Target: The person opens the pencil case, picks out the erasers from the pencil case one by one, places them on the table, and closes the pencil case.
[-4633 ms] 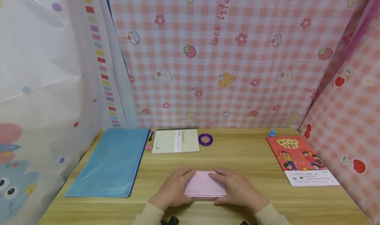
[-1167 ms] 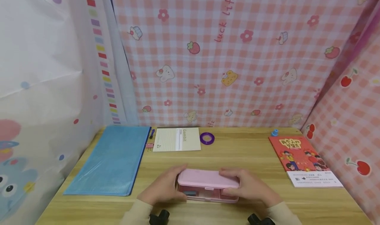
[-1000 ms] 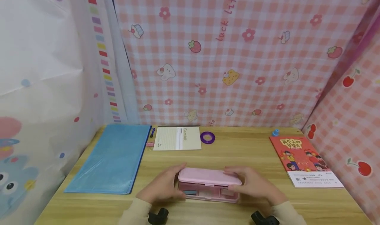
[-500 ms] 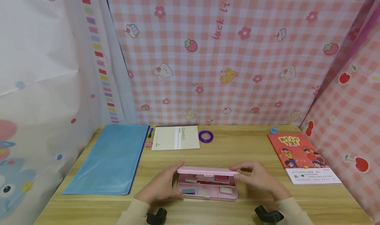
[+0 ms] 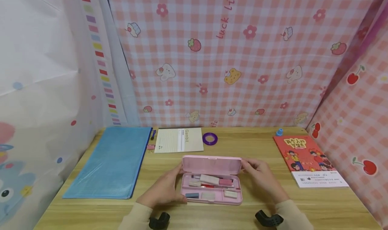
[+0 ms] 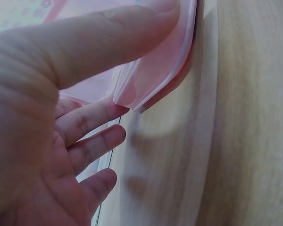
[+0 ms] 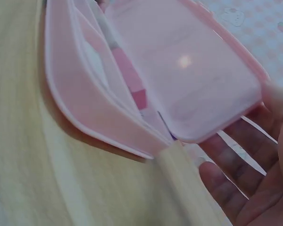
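A pink pencil case (image 5: 211,202) lies on the table in front of me, its lid (image 5: 212,165) raised and leaning back. Inside are a white-and-pink marker (image 5: 209,179), a red pen, a grey-blue block (image 5: 192,195) and a white eraser (image 5: 230,194) in the front right compartment. My left hand (image 5: 163,188) grips the case's left end, thumb at the front corner and fingers behind. My right hand (image 5: 263,176) pinches the lid's right edge between thumb and fingers; the right wrist view shows those fingers (image 7: 236,150) behind the lid.
On the left lies a blue folder (image 5: 107,162). Along the back are a notepad (image 5: 179,140), a pink binder clip (image 5: 151,147) and a purple tape roll (image 5: 210,138). A red book (image 5: 306,156) and a small blue item (image 5: 279,132) sit at right.
The pencil case was closed between both hands, then turned lengthwise across. Its lid has swung up and back with my right hand, baring the contents; my left hand stays at the left end.
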The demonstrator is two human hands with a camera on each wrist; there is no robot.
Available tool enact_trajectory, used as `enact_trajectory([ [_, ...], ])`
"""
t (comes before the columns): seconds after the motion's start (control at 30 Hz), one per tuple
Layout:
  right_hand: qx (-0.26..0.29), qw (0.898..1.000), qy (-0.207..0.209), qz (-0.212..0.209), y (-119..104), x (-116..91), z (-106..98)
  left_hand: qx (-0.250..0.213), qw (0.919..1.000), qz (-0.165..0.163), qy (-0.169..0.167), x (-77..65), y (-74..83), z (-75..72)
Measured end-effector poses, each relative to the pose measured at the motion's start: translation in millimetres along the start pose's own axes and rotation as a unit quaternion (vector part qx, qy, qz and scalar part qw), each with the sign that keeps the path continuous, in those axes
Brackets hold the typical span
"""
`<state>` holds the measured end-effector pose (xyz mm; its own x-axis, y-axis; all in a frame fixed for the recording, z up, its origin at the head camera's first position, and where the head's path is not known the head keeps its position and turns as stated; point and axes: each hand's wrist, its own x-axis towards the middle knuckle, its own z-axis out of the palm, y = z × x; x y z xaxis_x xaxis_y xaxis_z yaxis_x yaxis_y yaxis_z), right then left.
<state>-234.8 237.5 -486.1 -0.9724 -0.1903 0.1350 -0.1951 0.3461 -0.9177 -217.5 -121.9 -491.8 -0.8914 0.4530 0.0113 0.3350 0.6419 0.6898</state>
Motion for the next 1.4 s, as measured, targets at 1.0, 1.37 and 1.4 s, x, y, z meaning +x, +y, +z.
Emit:
enact_trajectory([
  [1.0, 0.121, 0.982, 0.079, 0.119, 26, 17, 24, 0.016, 0.9998, 0.009, 0.004, 0.1, -0.3, 0.8],
  [1.37, 0.089, 0.985, 0.085, 0.125, 22, 5, 23, 0.039, 0.9991, -0.011, 0.012, 1.8, 4.1, 7.0],
  [1.4, 0.085, 0.985, 0.086, 0.125, 22, 4, 23, 0.042, 0.999, -0.008, 0.013, 1.9, 4.4, 7.8],
])
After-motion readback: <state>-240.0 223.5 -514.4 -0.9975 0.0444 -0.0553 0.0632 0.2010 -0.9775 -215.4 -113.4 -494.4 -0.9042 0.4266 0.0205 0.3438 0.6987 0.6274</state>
